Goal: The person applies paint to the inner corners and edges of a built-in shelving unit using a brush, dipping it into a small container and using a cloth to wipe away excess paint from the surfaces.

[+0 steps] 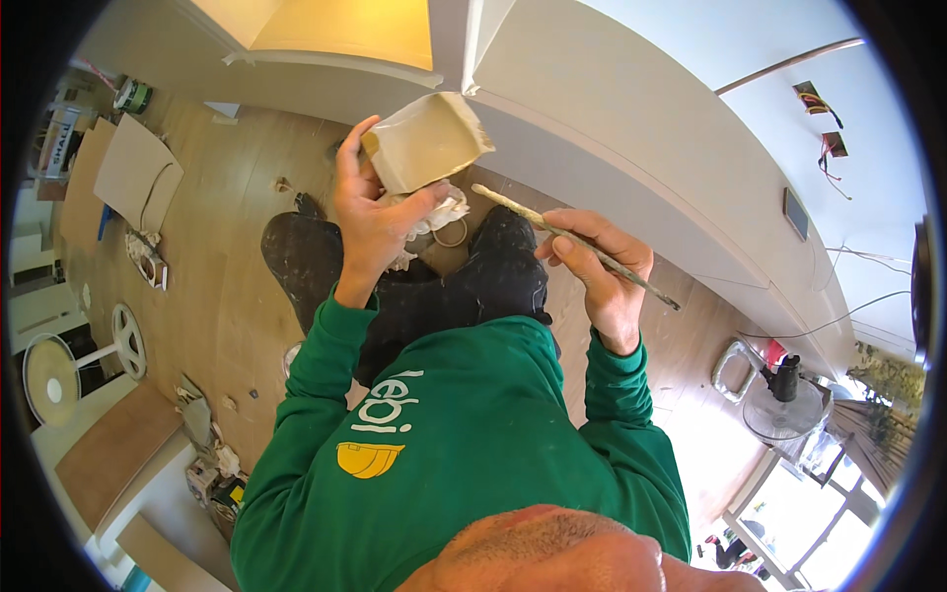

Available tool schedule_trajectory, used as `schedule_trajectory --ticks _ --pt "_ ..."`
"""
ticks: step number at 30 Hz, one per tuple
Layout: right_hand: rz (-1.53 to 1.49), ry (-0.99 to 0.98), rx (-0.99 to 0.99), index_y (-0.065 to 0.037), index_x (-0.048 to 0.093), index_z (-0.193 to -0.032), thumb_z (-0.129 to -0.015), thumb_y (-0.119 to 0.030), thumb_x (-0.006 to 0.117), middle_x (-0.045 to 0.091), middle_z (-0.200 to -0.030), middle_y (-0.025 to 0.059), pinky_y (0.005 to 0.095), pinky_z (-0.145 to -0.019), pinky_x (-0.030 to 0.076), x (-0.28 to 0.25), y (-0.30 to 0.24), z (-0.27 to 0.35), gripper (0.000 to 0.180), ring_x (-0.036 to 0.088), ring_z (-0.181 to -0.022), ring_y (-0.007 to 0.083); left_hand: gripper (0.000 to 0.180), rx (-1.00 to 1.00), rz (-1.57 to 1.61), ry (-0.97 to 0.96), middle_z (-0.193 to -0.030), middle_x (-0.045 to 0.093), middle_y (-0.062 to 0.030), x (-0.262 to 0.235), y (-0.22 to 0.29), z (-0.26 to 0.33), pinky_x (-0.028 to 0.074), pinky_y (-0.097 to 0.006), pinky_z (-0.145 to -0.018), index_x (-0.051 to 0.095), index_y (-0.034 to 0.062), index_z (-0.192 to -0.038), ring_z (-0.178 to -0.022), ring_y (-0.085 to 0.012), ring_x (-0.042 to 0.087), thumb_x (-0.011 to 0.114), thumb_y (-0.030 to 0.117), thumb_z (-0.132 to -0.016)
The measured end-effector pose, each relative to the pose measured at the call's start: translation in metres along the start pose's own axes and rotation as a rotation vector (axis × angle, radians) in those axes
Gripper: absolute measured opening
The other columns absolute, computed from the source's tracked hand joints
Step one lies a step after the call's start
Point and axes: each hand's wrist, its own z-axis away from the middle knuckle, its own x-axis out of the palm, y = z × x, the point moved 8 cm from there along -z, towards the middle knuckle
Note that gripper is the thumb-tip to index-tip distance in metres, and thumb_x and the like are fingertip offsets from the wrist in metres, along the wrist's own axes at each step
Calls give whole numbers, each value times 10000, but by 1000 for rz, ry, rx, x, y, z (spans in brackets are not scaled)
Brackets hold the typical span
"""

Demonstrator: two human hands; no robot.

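My left hand (380, 202) is wrapped round a small square tub (434, 143), tilted so that its cream-coloured inside faces me. Its rim looks coated in the same pale stuff. In my right hand (602, 261) a thin paintbrush (533, 214) is pinched between thumb and fingers, its pale, caked tip pointing up and left toward the tub. A short gap separates the tip from the tub. Below the tub, a crumpled whitish cloth or paper (446, 212) shows by my knees, partly hidden by my left hand.
Ahead runs a long beige cabinet or wall panel (631, 109) with a yellow-lit niche (340, 35). Loose boards (138, 173) and a paint can (132, 96) are at far left, a white pedestal fan (51, 387) lower left. At right, wires hang from wall openings (834, 145), above a kettle (784, 378).
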Motion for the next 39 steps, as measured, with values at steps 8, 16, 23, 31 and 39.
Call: schedule_trajectory --ticks 8,16,23,31,39 --pt "-221 155 -51 68 720 -1114 -915 -20 608 743 -968 163 297 -743 552 -39 32 -63 244 700 -834 193 884 26 -124 119 -1228 660 -177 -29 12 -2 556 -351 -938 323 14 -1498 -1090 -228 669 757 -137 -743" --pt "-253 185 -48 66 726 -1107 -932 -35 624 747 -960 165 319 -755 562 -64 68 -115 226 716 -859 216 899 4 -227 268 -1226 628 -146 -63 17 2 560 -332 -901 379 10 -1483 -1018 -218 677 794 -72 -689" --pt "-382 204 -5 60 738 -1092 -933 -57 623 751 -924 162 323 -770 568 -72 89 -135 229 713 -861 219 883 40 -258 324 -1306 578 -128 -88 18 -3 553 -291 -887 384 -3 -1492 -1074 -204 649 756 -58 -693" --pt "-475 178 -26 54 732 -1113 -936 -66 608 751 -948 159 327 -821 565 -74 88 -144 248 707 -895 214 882 -2 -278 289 -1281 593 -126 -103 17 -10 560 -283 -856 387 -15 -1488 -1019 -186 657 771 -10 -694" --pt "-529 184 -27 60 727 -1112 -925 -37 596 748 -968 163 342 -824 566 -79 86 -147 248 707 -909 224 864 9 -274 306 -1229 604 -116 -87 19 -11 558 -270 -829 402 -23 -1479 -962 -176 661 746 -8 -687"
